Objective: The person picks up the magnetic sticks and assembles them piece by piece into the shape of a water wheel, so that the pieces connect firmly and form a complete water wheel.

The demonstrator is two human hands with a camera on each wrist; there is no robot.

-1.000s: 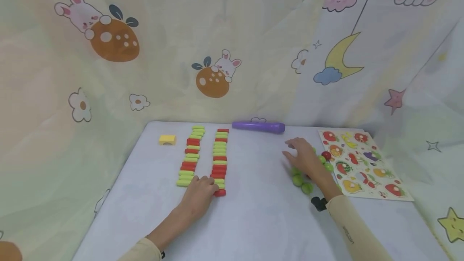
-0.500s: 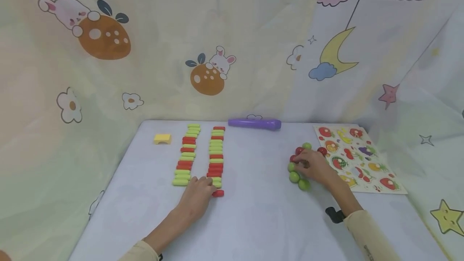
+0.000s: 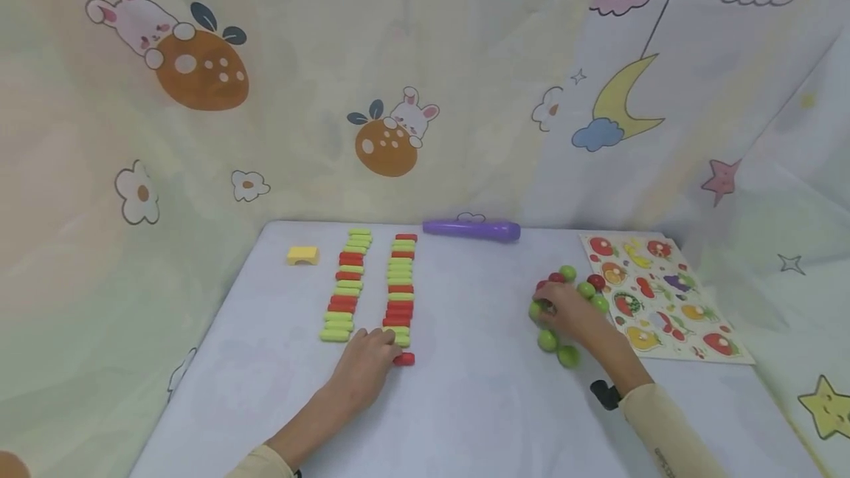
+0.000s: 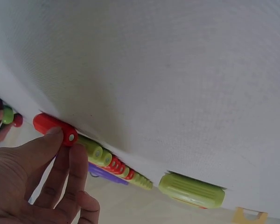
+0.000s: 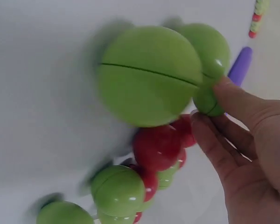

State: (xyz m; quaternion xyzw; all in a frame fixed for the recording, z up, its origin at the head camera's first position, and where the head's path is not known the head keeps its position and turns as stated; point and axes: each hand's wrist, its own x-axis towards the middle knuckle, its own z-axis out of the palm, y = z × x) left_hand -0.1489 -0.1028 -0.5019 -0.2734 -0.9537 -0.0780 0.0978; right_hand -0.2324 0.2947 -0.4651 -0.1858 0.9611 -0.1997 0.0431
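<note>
My left hand (image 3: 364, 367) is at the near end of the right-hand row of red and green rods (image 3: 400, 271). Between thumb and fingertips it pinches a red rod (image 4: 51, 126), with a pale dot on its end. Over on the right, my right hand (image 3: 578, 316) reaches into a cluster of green and red balls. Its thumb and index finger pinch a green ball (image 5: 208, 101), partly hidden by the fingers. A larger-looking green ball (image 5: 149, 74) with a dark seam lies nearer the right wrist camera, and several red balls (image 5: 158, 147) sit beside it.
A second row of rods (image 3: 347, 286) runs left of the first. A yellow arched block (image 3: 302, 255) stands at the back left. At the back edge lies a purple microphone-shaped stick (image 3: 471, 231). A fruit sticker sheet (image 3: 667, 297) lies right of the balls.
My right hand has come down from above the balls, its spread fingers closing around a green ball. The left hand stays at the red rod. The head view shifts slightly.
</note>
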